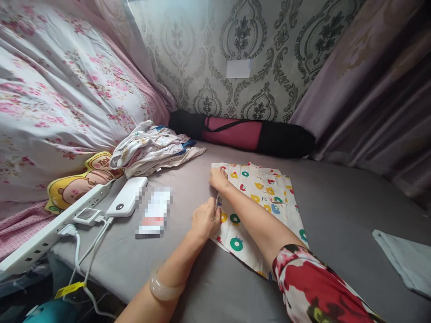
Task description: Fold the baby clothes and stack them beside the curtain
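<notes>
A white garment (247, 224) printed with red, yellow, green and blue figures lies on the grey sheet. Its left edge is pinched in my left hand (206, 218), whose fingers are closed on the cloth. Farther up, my right hand (219, 178) is closed at the garment's upper left corner, and my right forearm crosses over the print. The fingertips of both hands are partly hidden.
Crumpled clothes (155, 150) lie at the back left, near a yellow cushion (69, 190). A power strip (57, 229), white power bank (127, 197) and blurred phone (155, 212) sit left. A long pink-black bag (235, 134) lines the wall; folded cloth (404, 260) lies right.
</notes>
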### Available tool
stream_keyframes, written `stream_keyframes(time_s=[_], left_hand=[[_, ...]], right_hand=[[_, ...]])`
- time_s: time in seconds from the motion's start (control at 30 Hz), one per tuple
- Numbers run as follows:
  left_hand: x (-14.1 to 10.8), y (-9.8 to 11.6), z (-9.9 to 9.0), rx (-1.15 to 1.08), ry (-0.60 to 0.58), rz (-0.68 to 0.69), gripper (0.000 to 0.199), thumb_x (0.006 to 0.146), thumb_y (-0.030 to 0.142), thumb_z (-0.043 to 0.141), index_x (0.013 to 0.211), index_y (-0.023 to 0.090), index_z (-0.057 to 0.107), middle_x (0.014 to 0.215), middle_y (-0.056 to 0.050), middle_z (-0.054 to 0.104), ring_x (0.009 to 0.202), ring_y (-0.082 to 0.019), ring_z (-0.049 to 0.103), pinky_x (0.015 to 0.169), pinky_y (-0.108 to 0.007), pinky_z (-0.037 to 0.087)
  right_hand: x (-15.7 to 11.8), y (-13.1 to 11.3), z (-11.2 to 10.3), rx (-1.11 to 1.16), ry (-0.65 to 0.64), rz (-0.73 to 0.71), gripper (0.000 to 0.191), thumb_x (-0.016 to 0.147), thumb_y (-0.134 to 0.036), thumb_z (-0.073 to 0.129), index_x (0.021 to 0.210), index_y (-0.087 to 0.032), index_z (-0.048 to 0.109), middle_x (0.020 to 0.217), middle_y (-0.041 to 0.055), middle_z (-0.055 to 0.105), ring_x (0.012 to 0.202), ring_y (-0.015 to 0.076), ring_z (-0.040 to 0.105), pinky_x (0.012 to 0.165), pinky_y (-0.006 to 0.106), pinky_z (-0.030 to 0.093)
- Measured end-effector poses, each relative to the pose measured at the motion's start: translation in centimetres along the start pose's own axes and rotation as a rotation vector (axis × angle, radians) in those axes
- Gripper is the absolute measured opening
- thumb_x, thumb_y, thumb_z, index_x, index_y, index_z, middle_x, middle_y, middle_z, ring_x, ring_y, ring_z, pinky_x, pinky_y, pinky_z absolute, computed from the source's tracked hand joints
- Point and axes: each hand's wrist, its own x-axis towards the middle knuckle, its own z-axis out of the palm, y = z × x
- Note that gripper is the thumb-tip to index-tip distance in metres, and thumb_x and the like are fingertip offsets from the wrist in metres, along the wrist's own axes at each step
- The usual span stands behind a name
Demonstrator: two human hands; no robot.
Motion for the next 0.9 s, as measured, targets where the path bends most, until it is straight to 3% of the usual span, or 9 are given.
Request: stream_keyframes(time_s=[0.1, 0.23, 0.43, 0.53, 0.7, 0.9], left_hand=[[0.1, -0.1, -0.1, -0.031, -0.019, 0.001, 0.016, 0.092, 0.035, 0.042, 0.099, 0.023, 0.05, 0.099, -0.007, 0.071, 0.093, -0.025, 0.067, 0.07, -0.031, 0.044], [0.0, -0.1, -0.6, -0.076, -0.062, -0.011, 0.015, 0.089, 0.035, 0.045, 0.097, 0.024, 0.052, 0.093, -0.006, 0.071, 0.088, -0.024, 0.067, 0.066, -0.03, 0.043], [-0.5, 0.1, -1.3, -0.155, -0.043, 0.03, 0.007, 0.083, 0.023, 0.046, 0.085, 0.023, 0.053, 0.087, -0.004, 0.068, 0.082, -0.02, 0.063, 0.063, -0.028, 0.039], [-0.9, 0.4, -1.6, -0.305, -0.012, 0.047, 0.005, 0.079, 0.021, 0.048, 0.082, 0.023, 0.052, 0.078, 0.0, 0.064, 0.074, -0.017, 0.058, 0.06, -0.026, 0.038], [-1.4, 1.3, -1.8, -0.581, -0.014, 0.111, 0.006, 0.078, 0.025, 0.05, 0.079, 0.022, 0.055, 0.068, 0.004, 0.06, 0.064, -0.012, 0.053, 0.058, -0.023, 0.039], [-1.9, 2.3, -1.2, -0.753, -0.122, 0.225, 0.022, 0.084, 0.04, 0.054, 0.085, 0.019, 0.06, 0.073, 0.001, 0.064, 0.065, -0.012, 0.054, 0.058, -0.023, 0.041]], right_hand=[[0.4, 1.5, -1.0, 0.139, 0.055, 0.047, 0.024, 0.078, -0.012, 0.055, 0.098, -0.013, 0.069, 0.103, 0.0177, 0.071, 0.101, 0.0279, 0.067, 0.084, 0.034, 0.051], [0.0, 4.1, -2.8, 0.47, 0.136, 0.113, 0.02, 0.085, -0.018, 0.045, 0.085, -0.015, 0.065, 0.076, 0.0075, 0.071, 0.069, 0.0166, 0.069, 0.063, 0.024, 0.054], [-2.3, 7.3, -6.1, 0.83, 0.19, 0.136, 0.021, 0.08, -0.012, 0.045, 0.091, -0.015, 0.063, 0.08, 0.0034, 0.069, 0.065, 0.0115, 0.066, 0.057, 0.019, 0.053], [-3.5, 9.1, -7.4, 1.045, 0.229, 0.151, 0.034, 0.074, -0.01, 0.049, 0.105, -0.016, 0.062, 0.08, 0.0022, 0.069, 0.062, 0.0127, 0.065, 0.054, 0.021, 0.052], [-4.9, 12.3, -8.2, 1.008, 0.306, 0.184, 0.058, 0.072, -0.011, 0.05, 0.13, -0.018, 0.051, 0.082, 0.0017, 0.07, 0.062, 0.0144, 0.064, 0.053, 0.022, 0.05], [-6.5, 15.1, -7.9, 0.97, 0.31, 0.218, 0.069, 0.072, -0.011, 0.051, 0.14, -0.016, 0.039, 0.083, 0.0031, 0.07, 0.062, 0.0156, 0.063, 0.054, 0.024, 0.051]])
